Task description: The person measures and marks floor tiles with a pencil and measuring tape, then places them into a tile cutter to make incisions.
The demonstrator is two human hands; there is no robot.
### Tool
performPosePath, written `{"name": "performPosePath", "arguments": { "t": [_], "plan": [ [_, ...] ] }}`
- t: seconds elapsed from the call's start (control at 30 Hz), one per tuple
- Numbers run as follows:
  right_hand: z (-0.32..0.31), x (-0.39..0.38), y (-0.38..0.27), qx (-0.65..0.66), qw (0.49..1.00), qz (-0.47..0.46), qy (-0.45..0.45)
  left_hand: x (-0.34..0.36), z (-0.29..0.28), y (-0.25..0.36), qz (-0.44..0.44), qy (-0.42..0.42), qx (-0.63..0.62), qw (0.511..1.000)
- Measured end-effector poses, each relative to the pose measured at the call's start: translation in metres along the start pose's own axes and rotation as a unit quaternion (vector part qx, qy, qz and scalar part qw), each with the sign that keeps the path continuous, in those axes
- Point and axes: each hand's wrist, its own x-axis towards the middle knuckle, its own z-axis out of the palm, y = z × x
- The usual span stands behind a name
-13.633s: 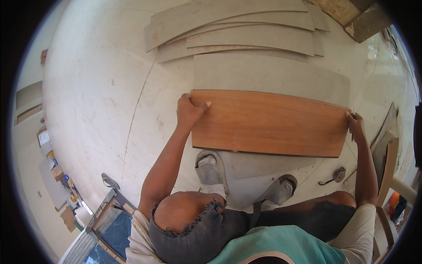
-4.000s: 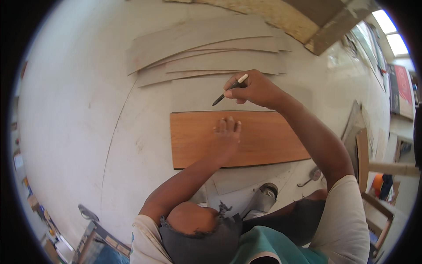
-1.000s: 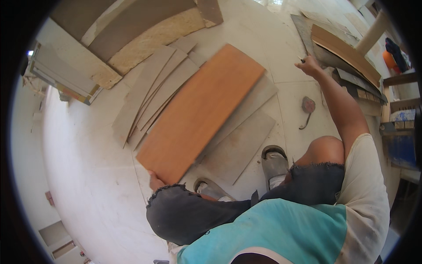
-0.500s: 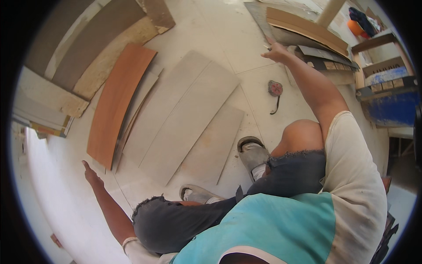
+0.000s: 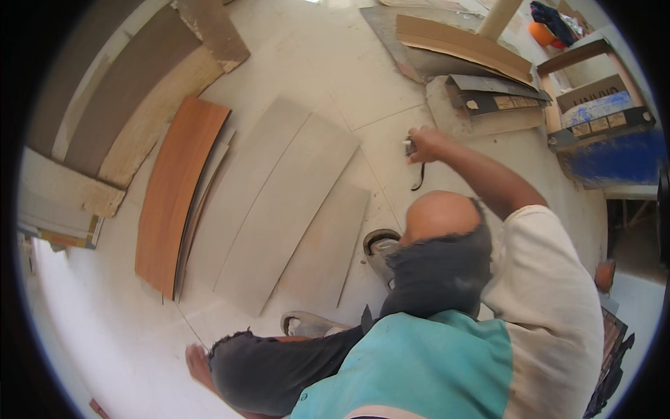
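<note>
My right hand (image 5: 424, 144) is stretched out over the floor (image 5: 335, 77), fingers clenched around a small dark tool (image 5: 412, 148) with a pale tip showing at the top of my fist; I cannot tell exactly what kind of tool it is. A thin dark cord or strap (image 5: 419, 179) dangles from it down toward the floor. My left hand (image 5: 197, 362) is low and behind my bent left leg, near the floor, mostly hidden by the frayed dark shorts (image 5: 279, 370), so I cannot tell whether it is released or closed. Left of my right hand lie three long grey boards (image 5: 286, 209), flat on the floor side by side and slightly overlapping, the shortest one nearest my sandalled foot (image 5: 380, 246). Further left of the hand, beyond the grey boards, a long orange-brown laminate panel (image 5: 174, 192) rests on top of a few more thin grey sheets, well apart from my grip. Beyond that panel, rough chipboard and dark sheets (image 5: 132, 105) are stacked at the edge of the view. Above and right of my hand, curved brown and grey panels (image 5: 464, 49) lie piled, with a blue box (image 5: 614, 150) and a wooden crate beside them. My own knee and arm block the floor just below the hand.
</note>
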Motion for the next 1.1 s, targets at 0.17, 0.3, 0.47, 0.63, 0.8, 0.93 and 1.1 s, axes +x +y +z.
{"name": "performPosePath", "arguments": {
  "t": [0.17,0.3,0.47,0.63,0.8,0.93,1.1],
  "plan": [
    [0.034,-0.005,0.006,0.055,0.993,0.099,0.030,-0.058,0.036,0.170,0.114,0.208,-0.187,0.953],
    [0.029,0.000,0.002,0.083,0.986,0.117,0.085,-0.085,0.108,0.234,0.183,-0.010,-0.293,0.938],
    [-0.006,-0.059,0.010,0.151,0.980,0.101,0.083,-0.078,0.151,0.246,0.028,-0.139,0.038,0.989],
    [-0.108,-0.198,-0.004,0.103,0.980,0.158,-0.054,-0.080,0.145,0.246,-0.028,-0.235,0.037,0.971],
    [-0.216,-0.354,0.019,0.135,0.959,0.225,-0.112,-0.133,0.135,0.236,-0.240,-0.292,-0.081,0.922],
    [-0.272,-0.501,0.060,0.198,0.918,0.312,-0.144,-0.204,0.075,0.310,-0.386,-0.265,-0.220,0.856],
    [-0.282,-0.680,0.069,0.298,0.851,0.417,-0.114,-0.211,-0.022,0.354,-0.368,-0.276,-0.124,0.880]
  ]
}}
